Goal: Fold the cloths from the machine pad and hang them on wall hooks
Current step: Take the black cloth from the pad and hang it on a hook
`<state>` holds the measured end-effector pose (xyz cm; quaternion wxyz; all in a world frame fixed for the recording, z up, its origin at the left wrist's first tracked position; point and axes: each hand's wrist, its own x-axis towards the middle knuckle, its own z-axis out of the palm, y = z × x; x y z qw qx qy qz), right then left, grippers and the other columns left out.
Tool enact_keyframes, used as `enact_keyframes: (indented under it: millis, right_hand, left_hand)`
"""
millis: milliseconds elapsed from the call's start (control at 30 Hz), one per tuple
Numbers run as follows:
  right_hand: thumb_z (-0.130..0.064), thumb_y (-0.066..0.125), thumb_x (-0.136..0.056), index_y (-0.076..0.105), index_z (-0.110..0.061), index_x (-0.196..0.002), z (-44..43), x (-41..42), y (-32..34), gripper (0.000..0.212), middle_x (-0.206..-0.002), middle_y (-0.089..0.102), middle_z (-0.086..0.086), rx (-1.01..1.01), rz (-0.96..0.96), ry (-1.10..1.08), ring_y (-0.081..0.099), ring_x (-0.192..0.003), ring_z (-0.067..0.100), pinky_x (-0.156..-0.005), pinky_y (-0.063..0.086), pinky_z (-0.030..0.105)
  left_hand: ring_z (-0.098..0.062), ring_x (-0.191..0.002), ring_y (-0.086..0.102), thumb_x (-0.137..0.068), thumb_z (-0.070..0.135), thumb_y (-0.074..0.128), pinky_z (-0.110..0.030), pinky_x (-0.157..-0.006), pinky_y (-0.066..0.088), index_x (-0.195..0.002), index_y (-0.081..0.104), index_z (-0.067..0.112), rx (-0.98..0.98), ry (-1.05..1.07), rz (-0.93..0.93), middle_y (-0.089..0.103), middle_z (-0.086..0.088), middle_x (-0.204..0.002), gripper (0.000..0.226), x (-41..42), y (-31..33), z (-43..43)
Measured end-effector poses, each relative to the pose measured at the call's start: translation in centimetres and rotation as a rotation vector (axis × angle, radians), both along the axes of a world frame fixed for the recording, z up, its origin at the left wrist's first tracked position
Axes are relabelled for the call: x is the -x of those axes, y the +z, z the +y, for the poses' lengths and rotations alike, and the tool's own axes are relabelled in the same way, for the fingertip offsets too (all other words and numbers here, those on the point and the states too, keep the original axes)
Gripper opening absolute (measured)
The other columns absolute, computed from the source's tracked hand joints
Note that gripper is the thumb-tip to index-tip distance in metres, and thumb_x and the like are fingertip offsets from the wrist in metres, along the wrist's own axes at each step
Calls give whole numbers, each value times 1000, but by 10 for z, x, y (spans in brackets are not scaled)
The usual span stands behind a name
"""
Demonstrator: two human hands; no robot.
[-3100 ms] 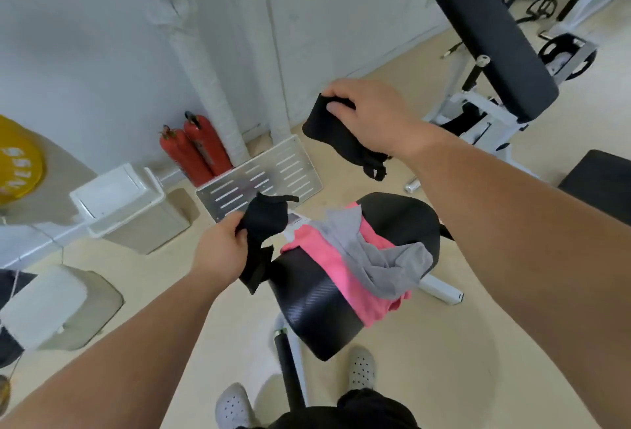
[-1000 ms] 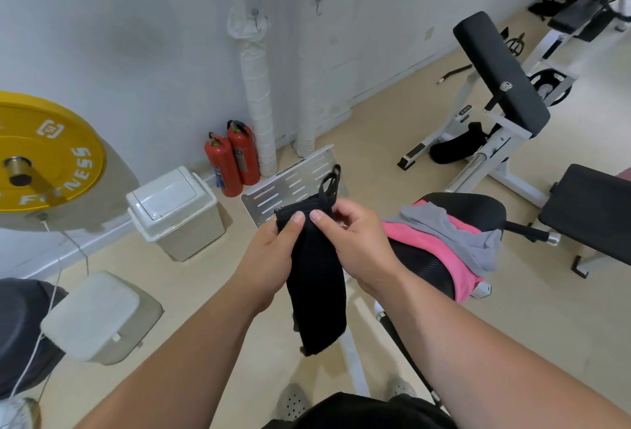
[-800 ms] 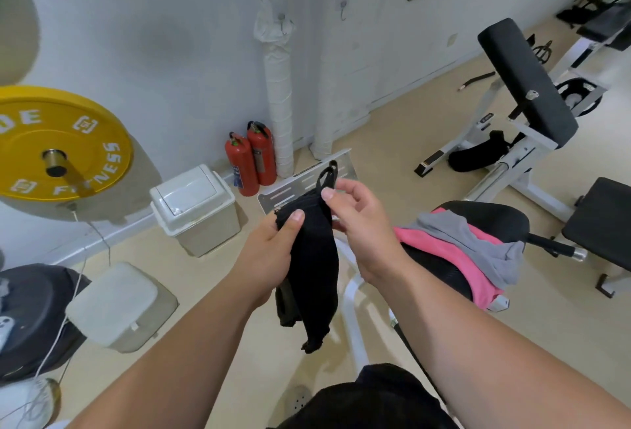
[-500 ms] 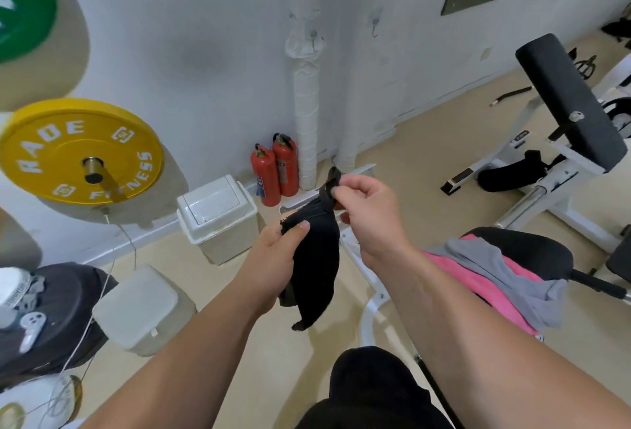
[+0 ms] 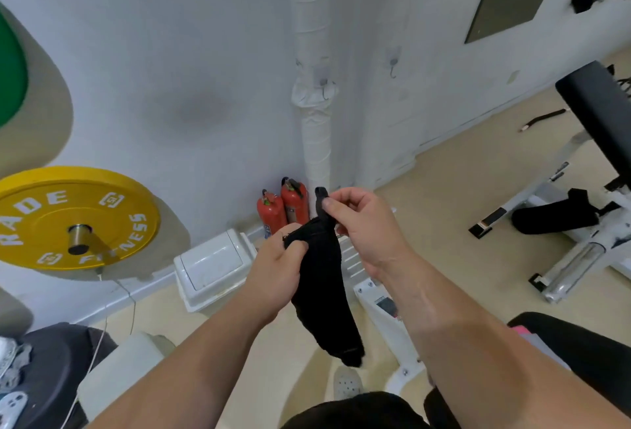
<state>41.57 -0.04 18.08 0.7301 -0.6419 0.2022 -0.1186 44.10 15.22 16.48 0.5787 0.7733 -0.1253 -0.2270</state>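
From the head camera, the black cloth [image 5: 324, 292] hangs in front of the foot of the white wrapped pipe [image 5: 316, 142], held in the air in both hands. The left hand [image 5: 273, 275] has its grip closed round the cloth's upper edge, fingers curled over the bunched fabric. The right hand [image 5: 367, 230] pinches the small loop [image 5: 321, 194] at the top between thumb and forefinger. The cloth looks folded into a narrow strip, so the step in hand seems to be getting it onto a hook.

To do it well, hold the loop open and upright with the right hand and let the left carry the weight so the fold does not slip. Release only once the loop sits in the bend of the hook. One hook [image 5: 323, 87] is on the pipe itself, high above the hands; another hook [image 5: 393, 68] is on the wall [image 5: 170, 53] just right of the pipe. Both look bare.

The room is a gym with a pale floor [image 5: 444, 196]. Two red fire extinguishers [image 5: 283, 210] stand at the pipe's base, with a white bin [image 5: 213, 264] left of it and a yellow weight plate [image 5: 71, 220] farther left. The black machine pad [image 5: 580, 343], well right of the pipe, shows a pink cloth [image 5: 522, 331] at its edge.
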Motion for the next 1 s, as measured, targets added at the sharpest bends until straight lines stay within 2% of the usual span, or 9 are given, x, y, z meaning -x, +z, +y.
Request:
enact_keyframes:
  millis: [100,200,333,467,567,667,767,833,1000]
  right_hand:
    - [-5,63,-96,63,-7,-80,-22,-46,2,16,-63,57,3,-4,4,-50,46,-47,5,-51,42,18]
    - [-4,59,-97,59,-9,-80,-33,-86,3,18,-59,56,-1,-63,-8,-92,47,-48,5,-52,43,18]
    - [2,61,-93,61,-13,-90,-44,-137,-1,15,-73,63,6,-85,-10,-142,56,-58,8,-59,47,20]
    - [3,59,-92,63,-13,-101,-41,-194,4,19,-81,52,14,-41,4,-206,54,-75,21,-67,48,23]
    - [0,66,-89,63,-17,-90,-38,-229,8,17,-74,49,12,-42,-10,-271,51,-79,26,-78,47,38]
    - [-4,71,-85,63,-16,-95,-46,-255,11,17,-71,50,7,-48,-39,-347,56,-80,28,-87,52,40]
    - [-6,73,-88,67,-16,-106,-69,-271,14,22,-71,57,8,5,-16,-434,64,-78,24,-87,57,33]
    - [-5,72,-89,71,-11,-96,-88,-278,17,9,-74,71,11,48,3,-462,71,-75,20,-77,59,29]
    - [-13,71,-89,75,-9,-85,-152,-296,13,6,-86,72,26,144,11,-455,67,-75,25,-79,57,48]
  left_hand:
    - [-15,-68,50,-94,13,43,-34,-67,38,-78,58,22,-10,-29,-11,53,3,-70,23,-44,0,-21]
    - [-16,-67,49,-89,18,44,-36,-65,38,-80,55,16,1,-70,-14,51,1,-69,15,-87,3,-33]
    - [-15,-63,51,-88,13,46,-32,-62,39,-74,57,19,14,-150,35,52,3,-66,18,-154,-3,-45]
    - [-14,-71,58,-77,21,50,-35,-69,43,-90,64,16,93,-269,93,61,0,-76,19,-224,0,-54]
    - [-4,-57,58,-96,20,55,-16,-51,44,-100,66,29,204,-342,125,65,10,-73,14,-268,15,-66]
    - [1,-45,55,-104,23,53,-12,-42,40,-107,64,20,235,-410,111,63,15,-65,11,-300,26,-88]
    - [0,-64,63,-100,22,61,-13,-57,48,-103,68,21,243,-411,66,68,9,-75,8,-324,29,-118]
    - [-4,-75,65,-97,21,65,-15,-67,51,-101,69,20,227,-403,61,69,5,-81,6,-339,29,-140]
    - [-11,-76,59,-98,21,63,-27,-71,50,-97,65,12,154,-445,26,62,0,-81,10,-369,27,-208]
